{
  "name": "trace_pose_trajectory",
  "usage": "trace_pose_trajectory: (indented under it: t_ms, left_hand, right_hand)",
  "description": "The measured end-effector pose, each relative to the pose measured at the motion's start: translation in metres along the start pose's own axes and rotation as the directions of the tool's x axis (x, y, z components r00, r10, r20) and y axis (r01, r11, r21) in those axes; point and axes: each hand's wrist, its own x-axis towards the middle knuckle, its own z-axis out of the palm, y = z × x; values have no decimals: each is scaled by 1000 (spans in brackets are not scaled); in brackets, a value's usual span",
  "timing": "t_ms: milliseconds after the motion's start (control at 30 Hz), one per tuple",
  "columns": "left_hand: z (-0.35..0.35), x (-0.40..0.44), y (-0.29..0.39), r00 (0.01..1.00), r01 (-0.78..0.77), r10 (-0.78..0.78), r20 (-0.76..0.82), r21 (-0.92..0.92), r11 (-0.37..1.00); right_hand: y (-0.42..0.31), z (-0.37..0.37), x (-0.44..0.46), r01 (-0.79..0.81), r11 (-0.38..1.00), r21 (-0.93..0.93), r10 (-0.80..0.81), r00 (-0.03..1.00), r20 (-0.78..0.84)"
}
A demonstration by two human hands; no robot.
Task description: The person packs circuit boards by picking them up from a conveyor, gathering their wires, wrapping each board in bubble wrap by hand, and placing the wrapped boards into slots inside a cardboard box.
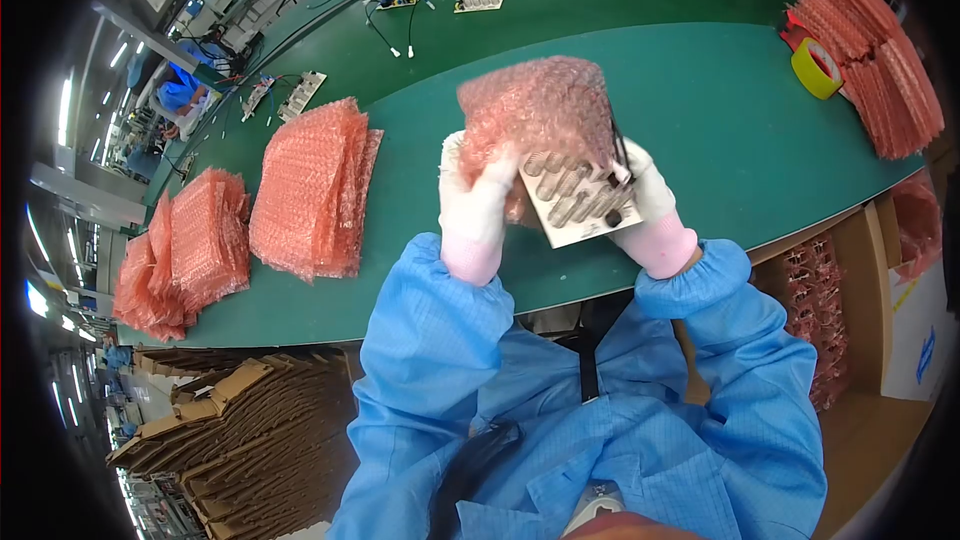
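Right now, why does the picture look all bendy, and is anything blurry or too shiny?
Head view: the green table top has curved edges and the picture's corners go black, probably from a very wide lens; the pink bubble bag looks smeared, maybe from moving; the lamps at the far left glare white.

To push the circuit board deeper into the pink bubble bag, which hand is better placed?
Probably the right hand: it sits near the exposed end of the circuit board, while the left hand grips the pink bubble bag.
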Motion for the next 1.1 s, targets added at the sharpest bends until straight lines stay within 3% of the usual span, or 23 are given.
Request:
trace_pose_trajectory:
  t_ms: [67,133,167,267,333,400,467,500,533,600,633,667,700,733,767,800,833,867,933,1000,1033,1067,1100]
  left_hand:
    - [-2,4,-4,1000,9,-9,-3,-86,996]
    - [10,5,-8,986,-143,135,-101,-75,987]
    - [13,2,-5,986,-123,118,-117,-36,992]
    - [5,3,9,991,-134,134,-24,15,991]
    - [-2,18,25,942,-259,277,-189,114,959]
    - [-43,50,25,821,-494,543,-177,258,831]
    - [-61,65,53,774,-532,538,-332,118,838]
    - [-78,68,60,769,-522,589,-247,289,803]
    - [-88,68,63,767,-507,623,-155,448,736]
    - [-98,58,56,914,-196,390,111,963,186]
    - [-100,45,51,898,-373,268,348,927,45]
    - [-103,34,59,933,-339,-85,350,932,125]
    - [-102,22,70,878,-441,-257,404,891,-106]
    - [-95,10,81,882,-451,-242,405,875,-178]
    - [-84,-3,95,913,-408,-105,395,882,-237]
    - [-71,-19,110,892,-406,104,440,880,-246]
    - [-61,-26,121,764,-505,345,545,838,-205]
    - [-45,-35,128,725,-520,532,437,854,6]
    - [-31,-37,128,520,-803,570,636,591,74]
    - [1,-37,124,398,-855,402,824,492,-162]
    - [15,-36,120,339,-861,325,883,430,-271]
    - [19,-31,115,294,-834,289,911,392,-388]
    - [17,-20,110,366,-879,248,897,420,-225]
  right_hand:
    - [-3,1,-3,22,1000,3,-22,1000,9]
    - [-17,15,-5,-22,997,-78,31,993,116]
    - [-20,16,-5,-136,991,-4,134,970,203]
    - [-18,0,-2,-185,980,-73,193,974,116]
    - [-20,-7,0,-257,966,4,256,963,83]
    - [-25,-18,-3,-262,963,-64,267,958,101]
    - [-33,-35,-14,-380,901,209,354,923,152]
    - [-39,-35,-19,-398,838,372,366,917,156]
    - [-47,-31,-18,-504,650,569,344,863,371]
    - [-51,-33,-21,-467,700,540,246,868,432]
    - [-51,-37,-20,-505,681,530,242,839,488]
    - [-50,-42,-19,-542,661,519,234,806,543]
    - [-48,-42,-22,-525,687,503,207,805,556]
    - [-45,-40,-25,-506,711,489,179,802,570]
    - [-55,-25,-30,-316,917,242,212,902,377]
    - [-64,-9,-35,-148,986,-80,160,972,173]
    - [-60,-7,-37,-113,977,-183,134,985,111]
    - [-56,-5,-37,-85,954,-288,105,993,55]
    - [-46,5,-33,54,841,-538,33,988,150]
    - [-36,11,-29,121,699,-705,119,952,281]
    - [-43,28,-33,38,568,-822,245,946,212]
    - [-36,30,-33,130,597,-792,172,943,284]
    - [-41,36,-37,115,560,-821,184,948,259]
